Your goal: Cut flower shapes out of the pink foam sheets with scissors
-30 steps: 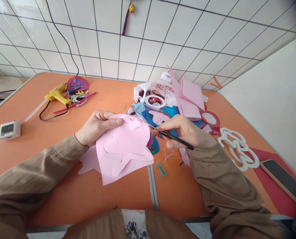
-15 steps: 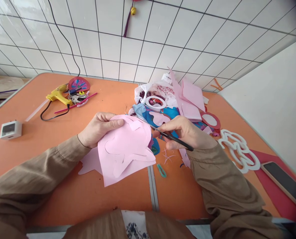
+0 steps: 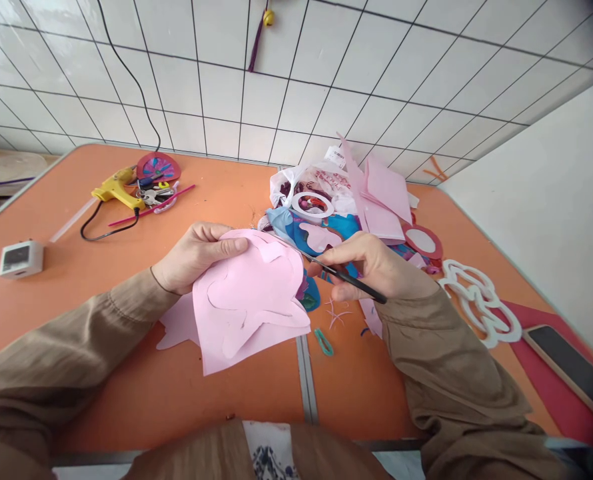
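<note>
Between thumb and fingers, my left hand (image 3: pixel 196 257) grips the upper left edge of a pink felt sheet (image 3: pixel 251 287). A lighter or matching cut shape lies on the sheet, and curved lines run across its surface. My right hand (image 3: pixel 359 267) is closed on black-handled scissors (image 3: pixel 349 280), whose blades reach left along the sheet's upper right edge. How far the blades are apart I cannot tell. Under the sheet, to its left, another pink piece (image 3: pixel 179 323) rests on the orange table (image 3: pixel 146 393).
A yellow glue gun (image 3: pixel 119 190) lies at the back left beside keys (image 3: pixel 156 195). A small white device (image 3: pixel 21 260) stands at far left. Bags and felt scraps (image 3: pixel 321 200) pile up at the back. White cutouts (image 3: pixel 481 303) and a phone (image 3: pixel 574 370) lie on the right.
The pink sheet and my left hand have shifted very slightly left. My right hand and the scissors stay almost in place.
</note>
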Tool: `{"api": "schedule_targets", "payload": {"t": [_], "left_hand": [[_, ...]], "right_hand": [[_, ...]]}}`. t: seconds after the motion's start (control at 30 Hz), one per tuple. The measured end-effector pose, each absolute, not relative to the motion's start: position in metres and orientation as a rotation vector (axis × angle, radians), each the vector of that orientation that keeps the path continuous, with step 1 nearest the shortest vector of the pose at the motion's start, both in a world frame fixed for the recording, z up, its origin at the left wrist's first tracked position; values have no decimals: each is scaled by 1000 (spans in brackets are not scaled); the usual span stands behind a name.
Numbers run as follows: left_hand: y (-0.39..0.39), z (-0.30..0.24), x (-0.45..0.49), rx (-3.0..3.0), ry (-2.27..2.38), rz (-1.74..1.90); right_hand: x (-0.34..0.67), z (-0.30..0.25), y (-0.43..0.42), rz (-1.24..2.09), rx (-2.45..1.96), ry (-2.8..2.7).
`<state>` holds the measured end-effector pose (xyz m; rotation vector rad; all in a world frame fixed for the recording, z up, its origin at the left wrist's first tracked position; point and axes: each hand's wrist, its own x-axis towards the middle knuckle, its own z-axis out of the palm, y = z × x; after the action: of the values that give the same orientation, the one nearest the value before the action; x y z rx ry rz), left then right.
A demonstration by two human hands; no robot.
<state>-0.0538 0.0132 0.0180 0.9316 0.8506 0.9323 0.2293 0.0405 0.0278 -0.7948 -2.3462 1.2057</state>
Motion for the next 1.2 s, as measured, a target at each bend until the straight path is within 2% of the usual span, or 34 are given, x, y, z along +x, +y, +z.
{"api": "schedule_targets", "payload": {"t": [1.2], "left_hand": [[14,23,-57,935,916,856]], "right_hand": [[228,36,40,1178,-866,-2466]]}}
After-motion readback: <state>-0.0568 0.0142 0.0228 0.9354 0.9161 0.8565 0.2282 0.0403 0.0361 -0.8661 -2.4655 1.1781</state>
